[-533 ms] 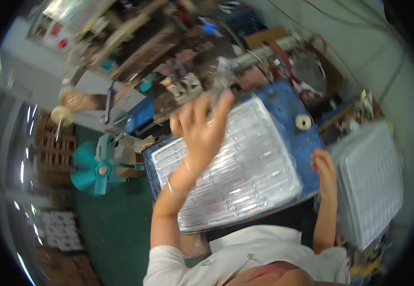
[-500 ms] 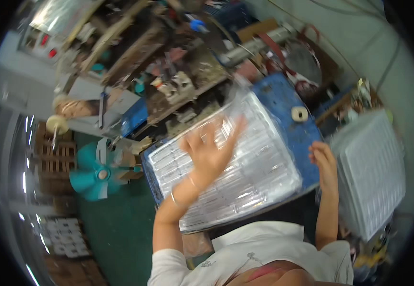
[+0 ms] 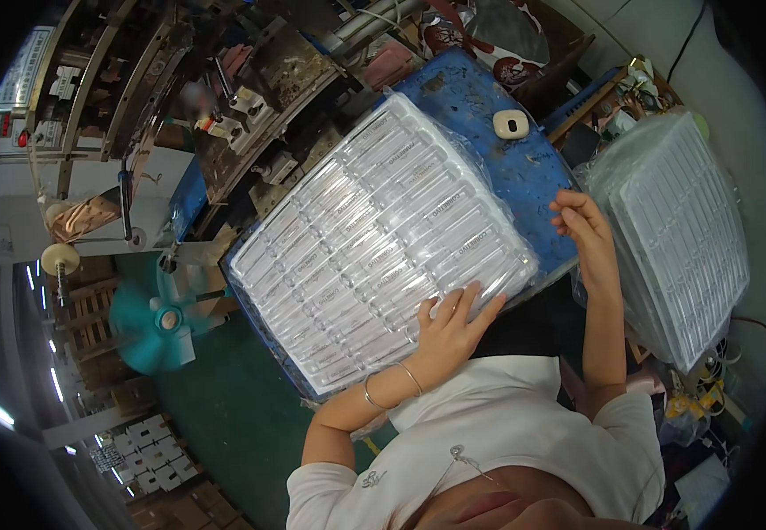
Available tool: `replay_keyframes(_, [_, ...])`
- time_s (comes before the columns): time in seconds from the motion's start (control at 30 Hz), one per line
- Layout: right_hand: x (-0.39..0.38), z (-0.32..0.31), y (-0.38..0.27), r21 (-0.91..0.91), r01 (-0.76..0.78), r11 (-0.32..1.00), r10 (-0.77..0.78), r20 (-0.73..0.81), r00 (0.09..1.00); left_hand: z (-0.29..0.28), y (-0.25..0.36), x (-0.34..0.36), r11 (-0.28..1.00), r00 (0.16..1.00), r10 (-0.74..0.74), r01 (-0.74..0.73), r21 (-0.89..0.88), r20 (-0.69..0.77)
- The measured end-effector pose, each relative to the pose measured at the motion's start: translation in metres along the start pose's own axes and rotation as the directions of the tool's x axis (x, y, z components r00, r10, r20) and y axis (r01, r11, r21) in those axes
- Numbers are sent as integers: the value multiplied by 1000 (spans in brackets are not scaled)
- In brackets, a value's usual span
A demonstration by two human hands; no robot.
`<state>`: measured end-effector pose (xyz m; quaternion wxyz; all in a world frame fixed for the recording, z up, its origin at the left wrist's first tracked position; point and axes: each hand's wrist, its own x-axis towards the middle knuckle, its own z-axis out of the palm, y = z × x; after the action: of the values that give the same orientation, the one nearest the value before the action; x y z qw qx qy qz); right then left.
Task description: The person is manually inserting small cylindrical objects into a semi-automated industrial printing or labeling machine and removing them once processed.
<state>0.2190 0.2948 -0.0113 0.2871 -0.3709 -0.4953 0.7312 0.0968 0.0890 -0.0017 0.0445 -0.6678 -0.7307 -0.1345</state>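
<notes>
A clear plastic tray [image 3: 374,234] with rows of long, narrow moulded compartments lies on the blue worktop, slantwise in front of me. It is shiny, and clear film edges its right side. My left hand [image 3: 455,329] lies open on the tray's near right corner, fingers spread over its surface. My right hand [image 3: 588,231] hovers at the worktop's right edge, apart from the tray. Its fingers are curled in towards the thumb, and nothing shows in them. Beside it on the right stands a stack of similar clear trays [image 3: 679,238] wrapped in plastic film.
A small cream case [image 3: 511,124] with a dark oval sits on the blue worktop [image 3: 453,84]. Behind the tray stands a machine [image 3: 259,115] with worn metal plates. A teal fan [image 3: 149,318] spins at the left. Cartons [image 3: 144,455] are stacked on the floor at lower left.
My left hand has come down from above the middle of the tray onto its near right corner. My right hand stays at the worktop's right edge. The whole view has shifted.
</notes>
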Motion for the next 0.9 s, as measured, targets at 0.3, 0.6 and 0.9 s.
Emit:
replay_keyframes(0.3, [-11, -13, -2, 15, 35, 999, -35, 6, 999, -5, 5, -4, 1000, 999, -9, 9, -11, 38])
replay_keyframes(0.6, [-32, -72, -10, 76, 190, 979, -158, -308, 938, -12, 5, -1, 994, 995, 55, -63, 90, 84])
replay_keyframes(0.9, [-89, -253, -43, -461, 179, 869, -493, -783, 380, -16, 27, 122, 920, 942, 313, -332, -208, -119])
